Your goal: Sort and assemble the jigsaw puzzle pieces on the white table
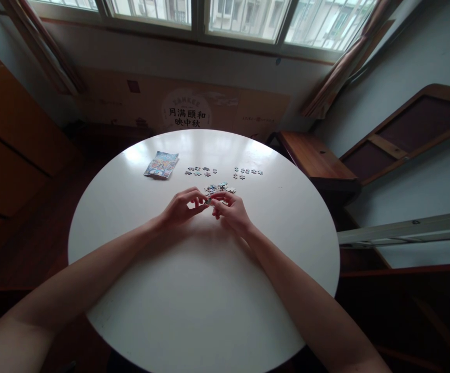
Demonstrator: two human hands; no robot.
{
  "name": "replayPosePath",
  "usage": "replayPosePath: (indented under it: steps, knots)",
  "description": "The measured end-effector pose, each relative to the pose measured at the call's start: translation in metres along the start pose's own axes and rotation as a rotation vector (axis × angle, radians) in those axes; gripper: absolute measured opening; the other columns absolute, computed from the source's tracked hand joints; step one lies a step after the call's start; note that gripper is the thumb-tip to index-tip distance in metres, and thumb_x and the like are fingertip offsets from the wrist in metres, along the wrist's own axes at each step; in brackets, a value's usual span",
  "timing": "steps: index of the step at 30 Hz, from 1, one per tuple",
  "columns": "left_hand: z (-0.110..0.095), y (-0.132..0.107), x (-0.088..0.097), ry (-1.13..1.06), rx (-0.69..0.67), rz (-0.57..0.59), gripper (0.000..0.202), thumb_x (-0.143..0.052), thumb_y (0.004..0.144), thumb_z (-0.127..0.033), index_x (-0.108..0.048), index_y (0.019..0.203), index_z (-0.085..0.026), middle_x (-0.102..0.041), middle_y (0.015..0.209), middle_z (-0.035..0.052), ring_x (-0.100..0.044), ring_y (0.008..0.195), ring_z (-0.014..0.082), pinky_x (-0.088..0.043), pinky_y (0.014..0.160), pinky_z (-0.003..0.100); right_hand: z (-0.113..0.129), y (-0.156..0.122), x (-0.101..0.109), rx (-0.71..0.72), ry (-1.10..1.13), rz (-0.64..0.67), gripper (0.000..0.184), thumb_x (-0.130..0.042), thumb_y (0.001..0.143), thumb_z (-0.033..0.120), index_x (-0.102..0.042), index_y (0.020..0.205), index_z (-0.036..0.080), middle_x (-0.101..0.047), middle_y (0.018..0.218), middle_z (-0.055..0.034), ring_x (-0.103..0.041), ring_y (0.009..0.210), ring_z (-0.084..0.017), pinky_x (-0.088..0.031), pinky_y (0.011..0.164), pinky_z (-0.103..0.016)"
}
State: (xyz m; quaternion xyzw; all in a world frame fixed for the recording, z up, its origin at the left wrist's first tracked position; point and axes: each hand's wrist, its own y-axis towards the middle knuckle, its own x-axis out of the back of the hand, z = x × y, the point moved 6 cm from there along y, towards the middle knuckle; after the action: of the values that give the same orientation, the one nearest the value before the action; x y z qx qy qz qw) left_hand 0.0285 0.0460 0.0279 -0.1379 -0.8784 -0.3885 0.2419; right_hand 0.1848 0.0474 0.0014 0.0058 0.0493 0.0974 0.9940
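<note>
the cardboard panel (pixel 186 110) leaning under the window at twelve o'clock bears a round white emblem with large chinese characters, 月满颐和 above 映中秋; the curved line over them is too faint to read. the printed packet (pixel 162 165) on the table shows a bright cartoon picture, its lettering too small to make out.

the round table (pixel 194 305) is glossy white and smooth, throwing back the window light at its far side. both hands meet near its middle. the left hand (pixel 181 206) curls with thumb and fingertips pressed together toward the right hand (pixel 230 210), whose fingers are bent the same way; between them they pinch a small puzzle piece (pixel 210 201), mostly hidden by the fingertips. just beyond the fingers, at twelve o'clock, lies a loose heap of coloured jigsaw pieces (pixel 219 187). farther out, two short rows of pale pieces lie face down: one row (pixel 200 171) at eleven o'clock, the other row (pixel 247 172) at one o'clock, well apart from the packet at ten o'clock.

from the hands toward six o'clock the tabletop is bare white surface out to the rim. a dark wooden bench (pixel 316 160) stands just past the table's edge at two o'clock.
</note>
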Motion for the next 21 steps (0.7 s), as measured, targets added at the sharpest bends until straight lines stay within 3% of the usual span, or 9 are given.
replayPosePath:
  steps: [3, 7, 9, 12, 15, 18, 21]
  knots:
    - [0.001, -0.001, -0.003, 0.023, 0.007, 0.025, 0.017, -0.064, 0.091, -0.030, -0.068, 0.099, -0.016, -0.066, 0.083, 0.0035, -0.063, 0.067, 0.0094, -0.052, 0.063, 0.021, 0.003, 0.002, 0.003, 0.073, -0.030, -0.025, 0.030, -0.080, 0.069, 0.041, -0.070, 0.084, 0.016, -0.067, 0.070, -0.0018, -0.060, 0.056, -0.012, -0.051, 0.053, -0.028]
    - [0.015, -0.003, -0.004, 0.074, 0.155, 0.043, 0.043, -0.067, 0.087, -0.030, -0.060, 0.127, -0.019, -0.067, 0.082, -0.0001, -0.061, 0.060, 0.0080, -0.051, 0.060, 0.020, 0.018, 0.024, 0.023, 0.178, -0.213, -0.152, 0.020, -0.073, 0.074, 0.034, -0.073, 0.085, 0.017, -0.072, 0.080, -0.0048, -0.061, 0.063, -0.014, -0.052, 0.061, -0.030]
    - [0.019, -0.003, -0.006, 0.065, 0.184, 0.068, 0.033, -0.064, 0.088, -0.029, -0.065, 0.119, -0.018, -0.066, 0.078, -0.0007, -0.059, 0.057, 0.0076, -0.049, 0.058, 0.018, 0.030, 0.044, 0.033, 0.236, -0.396, -0.223, 0.012, -0.067, 0.077, 0.026, -0.074, 0.083, 0.018, -0.074, 0.085, -0.0054, -0.062, 0.066, -0.014, -0.053, 0.068, -0.032]
    - [0.020, -0.003, -0.008, 0.058, 0.164, 0.102, 0.019, -0.058, 0.090, -0.026, -0.070, 0.102, -0.017, -0.066, 0.078, 0.0011, -0.058, 0.058, 0.0076, -0.048, 0.057, 0.018, 0.038, 0.078, 0.041, 0.242, -0.688, -0.253, 0.014, -0.062, 0.079, 0.016, -0.076, 0.081, 0.018, -0.075, 0.085, -0.0047, -0.062, 0.068, -0.015, -0.053, 0.078, -0.034]
    - [0.021, -0.003, -0.007, 0.042, 0.178, 0.100, 0.022, -0.058, 0.089, -0.024, -0.070, 0.106, -0.017, -0.067, 0.080, 0.0019, -0.060, 0.060, 0.0084, -0.048, 0.057, 0.018, 0.034, 0.105, 0.039, 0.214, -0.834, -0.196, 0.018, -0.061, 0.080, 0.010, -0.077, 0.081, 0.019, -0.076, 0.086, -0.0049, -0.066, 0.080, -0.018, -0.052, 0.086, -0.035]
    - [0.022, -0.003, -0.006, 0.022, 0.200, 0.085, 0.023, -0.057, 0.089, -0.024, -0.069, 0.108, -0.016, -0.068, 0.079, 0.0022, -0.061, 0.060, 0.0088, -0.049, 0.056, 0.018, 0.026, 0.116, 0.031, 0.178, -0.941, -0.125, 0.020, -0.062, 0.082, 0.009, -0.079, 0.085, 0.017, -0.075, 0.091, -0.0078, -0.068, 0.084, -0.019, -0.052, 0.087, -0.034]
    - [0.021, -0.002, -0.006, 0.018, 0.194, 0.079, 0.022, -0.056, 0.089, -0.023, -0.069, 0.105, -0.016, -0.068, 0.080, 0.0024, -0.061, 0.060, 0.0083, -0.048, 0.056, 0.018, 0.025, 0.112, 0.029, 0.218, -1.051, -0.156, 0.022, -0.061, 0.084, 0.009, -0.080, 0.094, 0.016, -0.071, 0.103, -0.0112, -0.067, 0.088, -0.020, -0.052, 0.087, -0.034]
